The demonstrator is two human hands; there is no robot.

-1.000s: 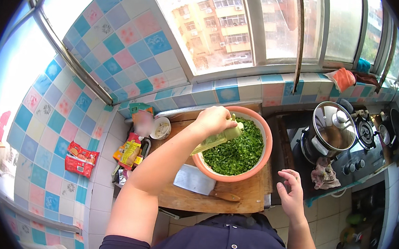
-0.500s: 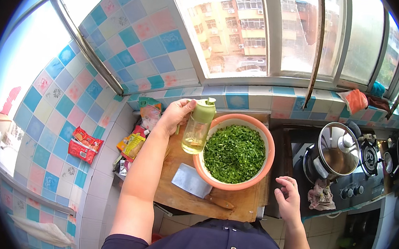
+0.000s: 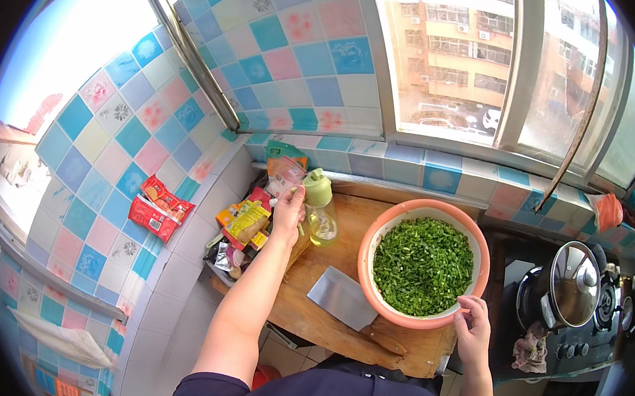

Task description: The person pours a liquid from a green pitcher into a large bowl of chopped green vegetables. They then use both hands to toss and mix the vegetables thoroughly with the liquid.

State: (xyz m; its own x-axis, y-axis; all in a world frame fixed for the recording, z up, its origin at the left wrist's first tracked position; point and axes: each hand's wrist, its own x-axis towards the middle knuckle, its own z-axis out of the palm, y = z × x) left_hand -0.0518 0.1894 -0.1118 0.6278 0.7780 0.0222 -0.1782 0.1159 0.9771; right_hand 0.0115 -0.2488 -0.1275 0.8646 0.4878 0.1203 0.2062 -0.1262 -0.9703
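Observation:
My left hand point(image 3: 287, 215) is closed at the side of a clear oil bottle point(image 3: 322, 217) with a green top and a little yellowish liquid in it. The bottle is upright at the back left of the wooden cutting board point(image 3: 346, 215). A large orange-rimmed bowl point(image 3: 366, 264) sits on the board, full of chopped green leaves point(image 3: 423, 266). At the bowl's near right rim, my right hand point(image 3: 475, 328) has its thumb and fingers bent over the edge. A cleaver point(image 3: 341, 297) with a wooden handle lies in front of the bowl.
Food packets point(image 3: 248, 222) crowd the left of the board, and a red packet point(image 3: 160, 207) lies on the tiled ledge. On the right, a lidded pot point(image 3: 573, 286) stands on the gas stove point(image 3: 533, 268) near a crumpled cloth point(image 3: 530, 351). Windows rise behind.
The oil bottle has moved away from the bowl, back and left, and down to the board with my left hand. My right hand has come to the bowl's rim. The view has shifted.

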